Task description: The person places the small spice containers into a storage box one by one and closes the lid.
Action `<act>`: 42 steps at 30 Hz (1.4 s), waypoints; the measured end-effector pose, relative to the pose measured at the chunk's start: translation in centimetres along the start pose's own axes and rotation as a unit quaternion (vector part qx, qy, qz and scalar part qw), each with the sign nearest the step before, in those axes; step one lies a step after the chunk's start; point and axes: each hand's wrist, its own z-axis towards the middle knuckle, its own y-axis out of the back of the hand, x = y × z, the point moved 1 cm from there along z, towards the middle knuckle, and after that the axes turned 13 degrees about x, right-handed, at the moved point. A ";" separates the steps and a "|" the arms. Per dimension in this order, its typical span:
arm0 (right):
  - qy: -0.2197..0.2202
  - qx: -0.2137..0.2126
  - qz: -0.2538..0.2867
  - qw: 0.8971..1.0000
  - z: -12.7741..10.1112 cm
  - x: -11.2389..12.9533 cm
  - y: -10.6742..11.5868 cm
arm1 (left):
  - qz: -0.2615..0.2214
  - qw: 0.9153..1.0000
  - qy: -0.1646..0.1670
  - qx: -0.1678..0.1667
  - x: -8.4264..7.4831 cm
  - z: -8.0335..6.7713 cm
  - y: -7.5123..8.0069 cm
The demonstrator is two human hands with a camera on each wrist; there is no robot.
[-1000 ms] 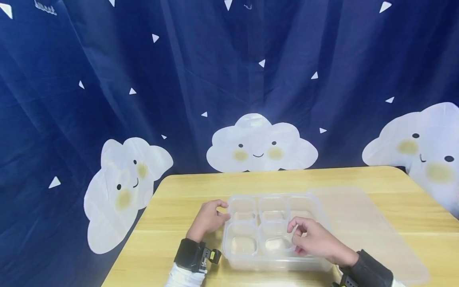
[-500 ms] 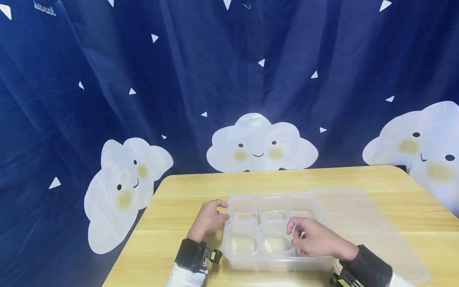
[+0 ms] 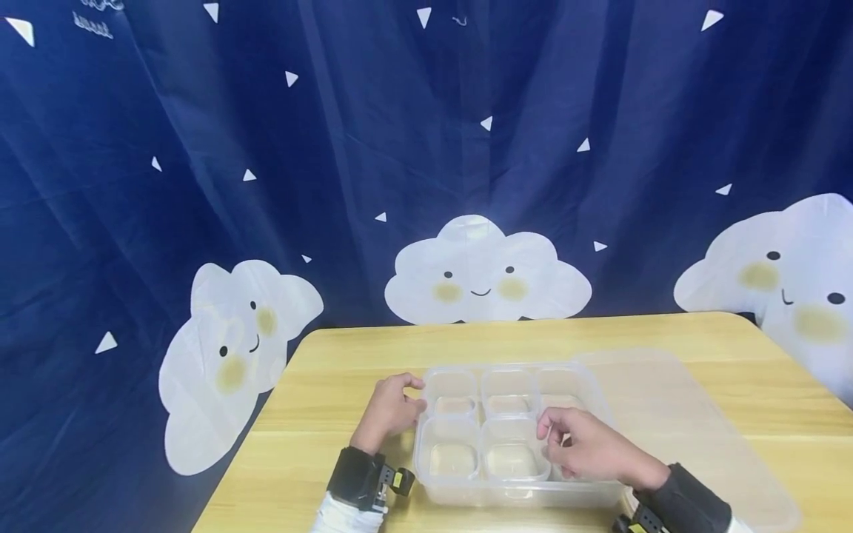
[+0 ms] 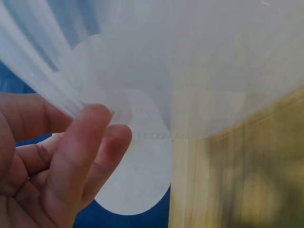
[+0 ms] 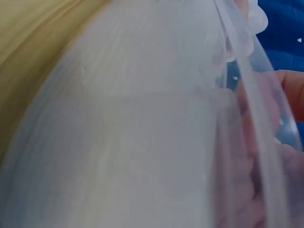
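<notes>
A large clear plastic storage box (image 3: 526, 494) stands on the table, holding several small clear boxes in two rows. My left hand (image 3: 389, 406) is at its left side, fingertips against the outer wall, fingers fairly straight. The left wrist view shows those fingertips (image 4: 95, 114) right at the translucent wall. My right hand (image 3: 586, 444) reaches in from the right, its curled fingers pinching the right rim of the front middle small box (image 3: 509, 451). Through the big box's wall (image 5: 142, 156), the right wrist view shows curled fingers blurrily; their tips are partly hidden.
A flat translucent lid (image 3: 693, 429) lies to the right of the big box, behind and beside my right forearm. Wood-grain table (image 3: 300, 429) extends to the left and behind. A dark blue curtain (image 3: 413, 111) with white clouds hangs beyond the far edge.
The front middle small box settles slightly, now more level with the front left one. My right hand shifts slightly right with it; my left hand keeps its place. The head view tilts a little.
</notes>
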 end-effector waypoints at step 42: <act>-0.301 -0.304 0.053 0.902 -14.6 -9.3 11.0 | -0.270 0.945 -0.186 -0.020 -10.2 -6.4 -7.3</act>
